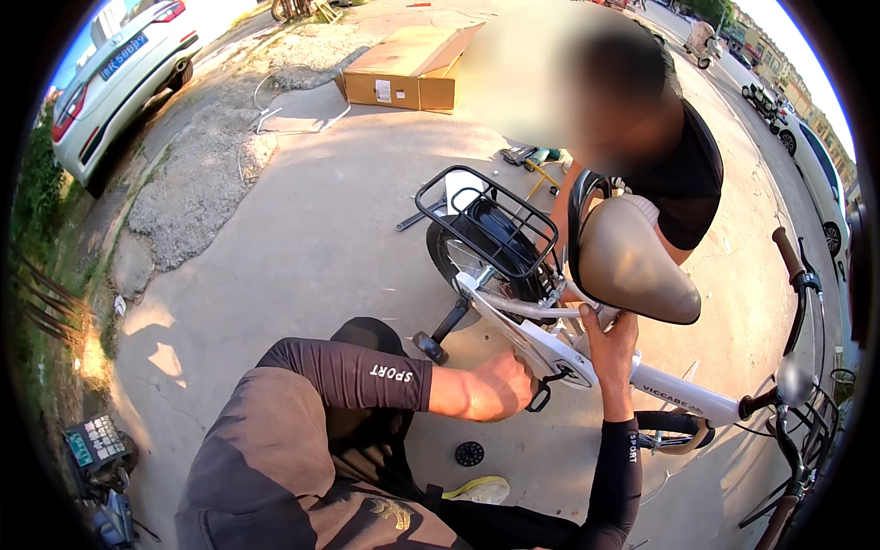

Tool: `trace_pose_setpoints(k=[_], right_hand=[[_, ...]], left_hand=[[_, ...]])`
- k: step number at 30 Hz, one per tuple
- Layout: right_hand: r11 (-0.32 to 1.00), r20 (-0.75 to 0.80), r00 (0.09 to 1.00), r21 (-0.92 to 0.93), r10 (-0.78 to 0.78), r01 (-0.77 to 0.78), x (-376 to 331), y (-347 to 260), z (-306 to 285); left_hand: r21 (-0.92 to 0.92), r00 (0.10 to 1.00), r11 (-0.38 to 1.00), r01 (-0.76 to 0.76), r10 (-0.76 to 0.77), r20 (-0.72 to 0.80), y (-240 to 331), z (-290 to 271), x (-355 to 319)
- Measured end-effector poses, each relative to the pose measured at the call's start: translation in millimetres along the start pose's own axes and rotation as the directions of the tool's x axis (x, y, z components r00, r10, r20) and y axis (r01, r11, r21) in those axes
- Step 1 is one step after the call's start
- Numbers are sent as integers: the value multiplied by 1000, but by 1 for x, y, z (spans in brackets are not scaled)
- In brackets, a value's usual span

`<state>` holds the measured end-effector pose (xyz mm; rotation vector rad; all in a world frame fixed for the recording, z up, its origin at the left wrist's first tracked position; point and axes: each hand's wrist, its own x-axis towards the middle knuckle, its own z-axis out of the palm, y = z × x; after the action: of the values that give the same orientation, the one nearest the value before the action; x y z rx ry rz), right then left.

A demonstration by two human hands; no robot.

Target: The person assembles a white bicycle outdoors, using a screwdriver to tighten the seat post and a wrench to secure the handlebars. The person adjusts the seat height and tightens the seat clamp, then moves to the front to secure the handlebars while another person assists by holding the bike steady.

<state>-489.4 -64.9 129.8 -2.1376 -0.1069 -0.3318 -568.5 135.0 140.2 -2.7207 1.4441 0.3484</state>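
A small white bicycle (683, 390) stands before me, its handlebar to the right and its black rear rack (490, 220) to the left. My left hand (504, 385) is closed in a fist beside the crank and a black pedal (543, 394); whatever its fingers hold is hidden. My right hand (612, 353) wraps round the frame below the tan saddle (632, 261), thumb up. A small stabiliser wheel (430, 348) sits near the rear wheel (447, 247). Across the bicycle crouches another person (697, 174) in black, with a forearm reaching behind the rack and saddle.
A round black disc (469, 454) lies on the concrete near my shoe (481, 491). Beyond the rack are a wrench (420, 216) and other tools (532, 158). A cardboard box (403, 69) stands farther off. A white car (124, 82) is parked at far left.
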Motion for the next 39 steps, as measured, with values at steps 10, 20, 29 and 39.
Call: trace_pose_setpoints(k=[10, 20, 29, 39], right_hand=[[924, 38, 979, 325, 200, -201, -1, 1, -2], [972, 210, 952, 25, 224, -234, -34, -1, -13], [817, 44, 843, -278, 537, -506, 2, -64, 11], [516, 422, 339, -440, 841, -735, -155, -181, -118]], left_hand=[[81, 952, 952, -297, 288, 101, 53, 37, -22], [-388, 786, 921, -44, 272, 556, 138, -17, -41], [-562, 905, 826, 44, 206, 372, 151, 6, -70], [-677, 716, 234, 698, -273, 643, 25, -136, -201]])
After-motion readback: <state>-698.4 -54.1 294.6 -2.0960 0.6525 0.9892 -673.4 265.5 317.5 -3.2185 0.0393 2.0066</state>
